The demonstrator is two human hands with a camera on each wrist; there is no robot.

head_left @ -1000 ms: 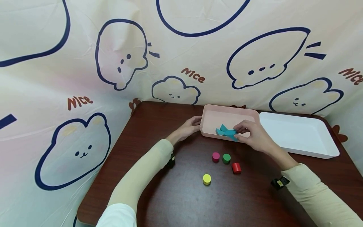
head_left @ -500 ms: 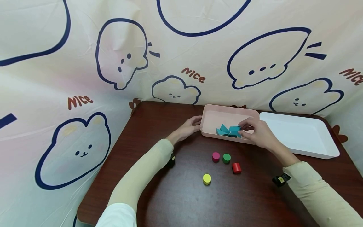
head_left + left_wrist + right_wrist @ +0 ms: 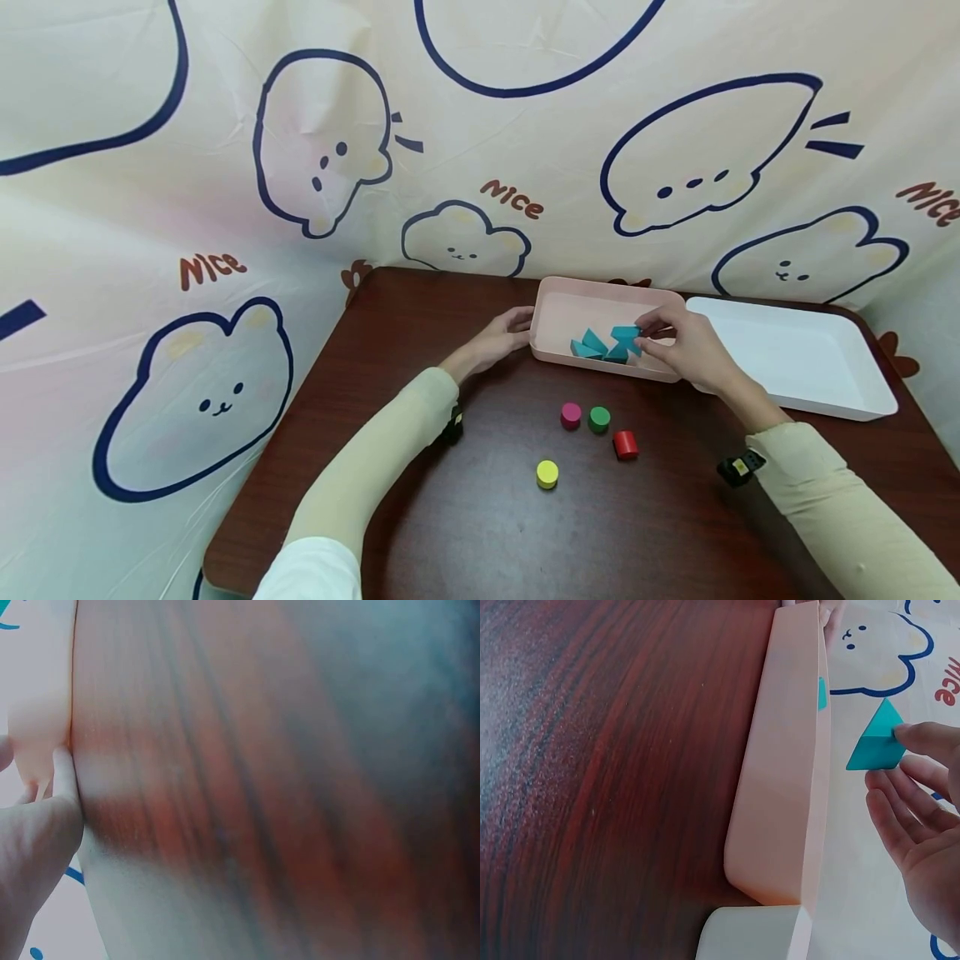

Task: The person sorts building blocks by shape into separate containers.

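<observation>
Before me is a dark wood table (image 3: 465, 525) with a pale backdrop (image 3: 570, 142) behind it, "Nice" (image 3: 512, 200) printed there in brown. My right hand (image 3: 696, 350) pinches a teal block (image 3: 877, 742) over the pink tray (image 3: 776, 765), its point upward, its long axis unclear; my left hand (image 3: 497, 337), fingers loosely extended, touches the tray's left end.

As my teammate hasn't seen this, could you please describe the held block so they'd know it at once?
On the brown table, beside the white tray, find the pink tray. Over it, the right hand pinches the blue block, the only one held; other blue blocks lie inside.
</observation>
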